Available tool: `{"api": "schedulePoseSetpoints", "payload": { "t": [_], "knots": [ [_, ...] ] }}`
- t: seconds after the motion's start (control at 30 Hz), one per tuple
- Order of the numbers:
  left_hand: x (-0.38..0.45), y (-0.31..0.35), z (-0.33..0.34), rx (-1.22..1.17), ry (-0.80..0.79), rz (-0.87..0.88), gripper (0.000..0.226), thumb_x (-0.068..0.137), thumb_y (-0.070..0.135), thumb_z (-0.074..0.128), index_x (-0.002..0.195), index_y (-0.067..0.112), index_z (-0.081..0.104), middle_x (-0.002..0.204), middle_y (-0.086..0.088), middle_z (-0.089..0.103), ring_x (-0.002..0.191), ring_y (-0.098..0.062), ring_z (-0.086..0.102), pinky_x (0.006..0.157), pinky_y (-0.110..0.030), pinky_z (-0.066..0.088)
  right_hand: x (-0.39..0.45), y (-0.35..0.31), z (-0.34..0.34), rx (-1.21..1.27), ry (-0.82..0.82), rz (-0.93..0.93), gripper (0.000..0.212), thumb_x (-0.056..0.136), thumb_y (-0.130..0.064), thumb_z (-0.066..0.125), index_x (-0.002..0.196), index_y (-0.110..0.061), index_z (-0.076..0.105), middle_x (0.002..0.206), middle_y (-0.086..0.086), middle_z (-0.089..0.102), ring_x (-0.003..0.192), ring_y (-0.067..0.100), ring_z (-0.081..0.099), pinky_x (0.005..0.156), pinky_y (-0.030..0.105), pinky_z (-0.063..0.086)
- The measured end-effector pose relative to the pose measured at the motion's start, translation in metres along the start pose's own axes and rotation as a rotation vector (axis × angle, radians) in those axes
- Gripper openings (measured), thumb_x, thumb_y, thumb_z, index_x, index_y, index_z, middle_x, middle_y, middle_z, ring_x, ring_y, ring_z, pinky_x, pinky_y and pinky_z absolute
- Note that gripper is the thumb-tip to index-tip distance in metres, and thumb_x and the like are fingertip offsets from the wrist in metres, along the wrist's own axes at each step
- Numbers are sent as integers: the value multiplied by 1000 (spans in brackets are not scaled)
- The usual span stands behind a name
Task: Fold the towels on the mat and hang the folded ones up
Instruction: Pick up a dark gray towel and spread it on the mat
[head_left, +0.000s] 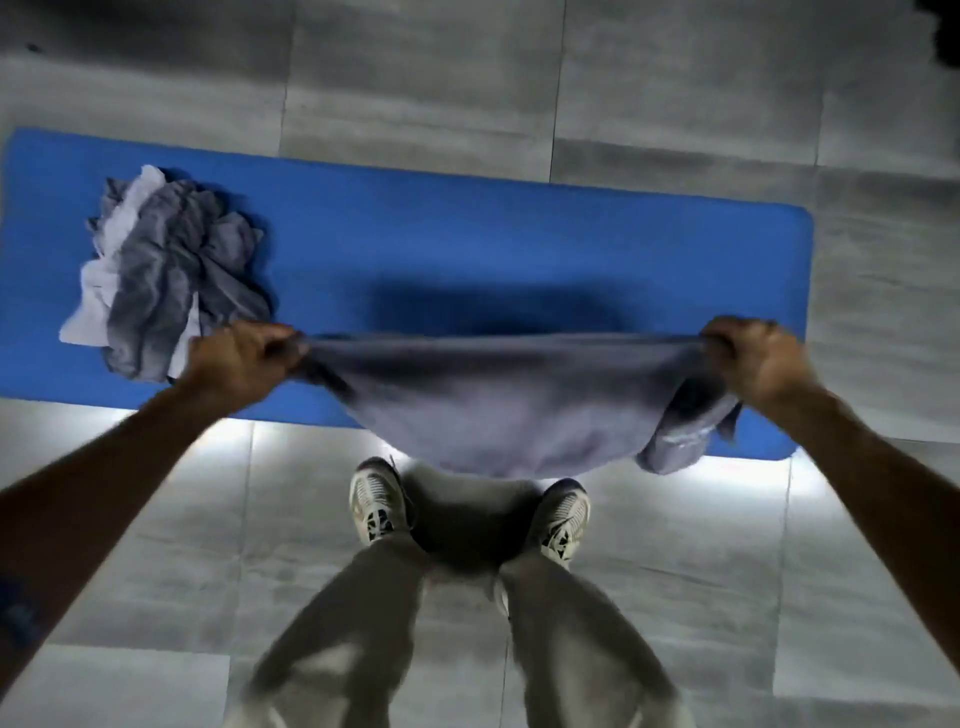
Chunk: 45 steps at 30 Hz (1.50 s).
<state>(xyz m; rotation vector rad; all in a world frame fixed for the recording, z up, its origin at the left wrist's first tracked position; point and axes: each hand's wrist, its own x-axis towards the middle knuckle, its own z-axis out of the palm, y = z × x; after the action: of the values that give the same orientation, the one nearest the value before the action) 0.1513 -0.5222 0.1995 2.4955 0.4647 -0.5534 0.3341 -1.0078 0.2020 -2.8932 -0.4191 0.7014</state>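
Note:
A grey towel (493, 410) hangs stretched in the air between my two hands, above the near edge of the blue mat (467, 244). My left hand (239, 358) is closed on its left top corner and my right hand (758, 358) on its right top corner. The towel's lower part sags toward my feet, with a bunched fold at its right side. On the left end of the mat lies a crumpled heap of grey and white towels (161, 275).
The mat lies on a grey tiled floor (675, 104). My legs and two light sneakers (379, 499) stand just in front of the mat's near edge. No hanger or rail is in view.

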Motion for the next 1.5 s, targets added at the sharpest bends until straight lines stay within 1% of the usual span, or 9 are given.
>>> {"api": "schedulePoseSetpoints", "payload": {
  "t": [0.1, 0.33, 0.43, 0.53, 0.77, 1.07, 1.23, 1.37, 1.5],
  "knots": [
    [84, -32, 16, -90, 225, -128, 42, 86, 45, 59, 93, 6, 72, 89, -19, 72, 83, -21, 65, 63, -13, 45, 65, 9, 20, -224, 142, -116, 37, 77, -24, 43, 102, -12, 67, 95, 23, 67, 86, 45, 63, 82, 51, 51],
    [205, -19, -22, -166, 550, 106, 28, 90, 30, 53, 101, 13, 72, 69, 47, 56, 69, 22, 51, 65, -6, 42, 164, 33, 7, 148, 730, 11, 33, 88, -14, 39, 116, -15, 56, 100, 22, 65, 90, 42, 59, 76, 48, 50],
    [227, -13, -9, -100, 616, 228, 31, 86, 34, 50, 99, 17, 73, 75, 12, 70, 69, 3, 60, 66, -22, 46, 178, 45, 26, 305, 797, -139, 34, 90, -13, 39, 118, -7, 58, 107, 20, 65, 97, 35, 59, 86, 37, 46],
    [247, -30, 29, 65, 646, 263, 23, 88, 25, 62, 101, 10, 73, 84, -20, 71, 80, -33, 69, 70, -42, 53, 189, 56, 74, 335, 758, -147, 40, 90, -22, 37, 123, -10, 57, 110, 19, 67, 100, 36, 62, 91, 38, 47],
    [276, -117, 183, 82, 464, 97, 24, 82, 33, 65, 101, 19, 71, 89, -12, 70, 80, -35, 68, 70, -43, 55, 202, 81, 252, 20, 465, -286, 36, 91, -23, 50, 125, -24, 63, 111, 1, 70, 90, 28, 69, 66, 35, 53],
    [202, -195, 299, 213, 207, -226, 25, 69, 9, 74, 76, 22, 54, 71, -6, 60, 64, -33, 60, 59, -33, 42, 181, 88, 397, -47, 110, -227, 35, 84, -15, 70, 117, -26, 65, 118, -1, 68, 92, 27, 70, 69, 42, 57],
    [163, -209, 307, 387, -44, -354, 27, 75, 25, 72, 101, 19, 66, 111, -14, 67, 98, -33, 64, 81, -39, 51, 144, 85, 422, -99, 134, -252, 53, 65, -19, 87, 112, -29, 65, 107, 0, 73, 75, 19, 73, 51, 34, 56],
    [164, -190, 320, 788, -272, -249, 72, 82, 55, 58, 145, 32, 32, 153, 1, 26, 134, -23, 39, 102, -33, 43, 128, 85, 413, -40, -22, -324, 54, 78, -59, 62, 127, -34, 57, 126, -13, 63, 110, 9, 63, 88, 22, 50],
    [185, -131, 339, 776, -35, 171, 47, 73, 57, 63, 109, 26, 66, 103, 1, 69, 87, -19, 69, 70, -26, 55, 133, 87, 391, 333, 43, -266, 41, 84, -66, 53, 111, -36, 63, 103, -16, 68, 94, -3, 58, 90, 5, 39]
  ]
}}
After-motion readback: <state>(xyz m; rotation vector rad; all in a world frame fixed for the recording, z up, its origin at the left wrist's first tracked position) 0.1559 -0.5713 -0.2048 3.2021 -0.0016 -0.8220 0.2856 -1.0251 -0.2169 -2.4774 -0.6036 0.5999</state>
